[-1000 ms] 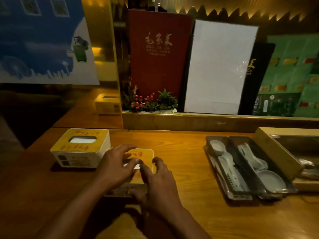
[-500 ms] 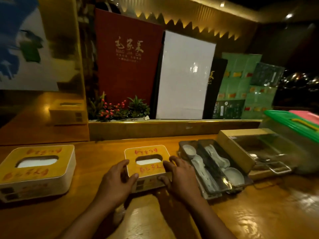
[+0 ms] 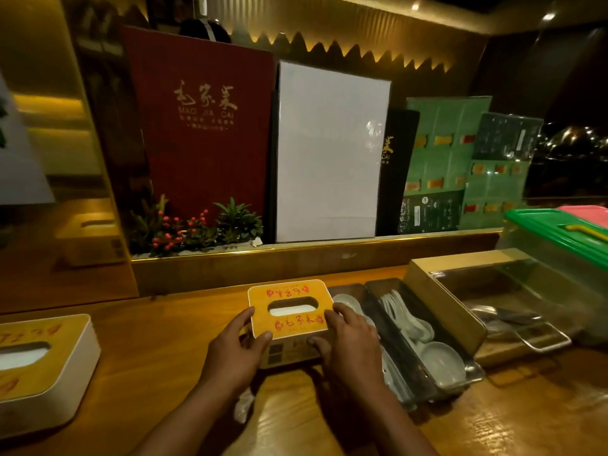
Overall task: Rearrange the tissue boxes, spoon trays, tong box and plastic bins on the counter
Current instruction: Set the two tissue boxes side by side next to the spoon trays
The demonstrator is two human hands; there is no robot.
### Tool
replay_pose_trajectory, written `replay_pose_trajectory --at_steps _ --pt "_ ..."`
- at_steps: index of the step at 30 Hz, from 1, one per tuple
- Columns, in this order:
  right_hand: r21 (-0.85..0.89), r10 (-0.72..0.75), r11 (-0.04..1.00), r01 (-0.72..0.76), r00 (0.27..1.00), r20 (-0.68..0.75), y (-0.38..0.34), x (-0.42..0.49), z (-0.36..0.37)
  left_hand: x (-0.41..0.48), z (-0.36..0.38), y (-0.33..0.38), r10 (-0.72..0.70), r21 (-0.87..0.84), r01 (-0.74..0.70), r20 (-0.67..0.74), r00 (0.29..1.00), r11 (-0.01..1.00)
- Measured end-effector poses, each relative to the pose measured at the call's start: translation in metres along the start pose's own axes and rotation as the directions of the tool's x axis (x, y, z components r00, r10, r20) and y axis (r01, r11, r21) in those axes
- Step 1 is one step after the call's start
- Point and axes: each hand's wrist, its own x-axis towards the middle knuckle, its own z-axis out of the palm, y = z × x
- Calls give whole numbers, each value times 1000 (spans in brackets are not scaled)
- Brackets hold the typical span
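Note:
A small tissue box [image 3: 289,307] with a yellow top and red lettering sits on the wooden counter [image 3: 171,327], close against the spoon trays. My left hand [image 3: 237,347] grips its left side and my right hand [image 3: 348,343] grips its right side. A second, larger tissue box [image 3: 39,366] rests at the far left. Two dark spoon trays [image 3: 411,337] holding white spoons lie side by side just right of the held box. Beyond them stands the tong box [image 3: 467,311] with a clear lid and metal tongs inside. Plastic bins with green [image 3: 559,235] and pink lids stand at the far right.
A raised ledge [image 3: 296,255] runs behind the counter, carrying a red menu [image 3: 200,126], a white board [image 3: 329,153], green menu sheets [image 3: 460,159] and a small plant with red berries [image 3: 197,228]. A crumpled bit of paper [image 3: 243,406] lies near my left forearm.
Both hands have carried the small tissue box rightwards across the counter, away from the larger tissue box, until it sits beside the spoon trays. My view swung right, bringing the plastic bins into sight.

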Motion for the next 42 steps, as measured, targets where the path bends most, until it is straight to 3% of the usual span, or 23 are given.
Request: replay_pose_trajectory --at_steps 9,16,20,24,28,35,38,42 --pt "-31 -23 999 23 1000 9 4 3 3 -3 0 7 -35 -59 37 37 999 998" --pt "155 -322 932 327 945 -56 -54 7 6 -12 -36 -7 17 47 -17 9 1000 999" --pt "275 -460 847 454 887 -49 -131 -1 24 -26 -93 -15 117 222 -76 -179 977 972" --pt "320 -583 778 541 811 45 -209 -17 51 -46 -169 -24 267 405 -82 -424 865 910" --pt "351 -613 772 530 767 190 -277 -31 83 -65 -236 -35 328 499 -34 -513 793 866" --pt "298 -571 811 504 793 213 -308 -37 107 -67 -294 -70 210 530 127 -529 822 838" --pt "257 -607 790 557 770 198 -295 -29 105 -59 -295 -78 37 382 236 -586 810 894" --pt "183 -619 785 592 766 176 -271 -16 97 -45 -272 -83 -66 200 196 -518 853 960"
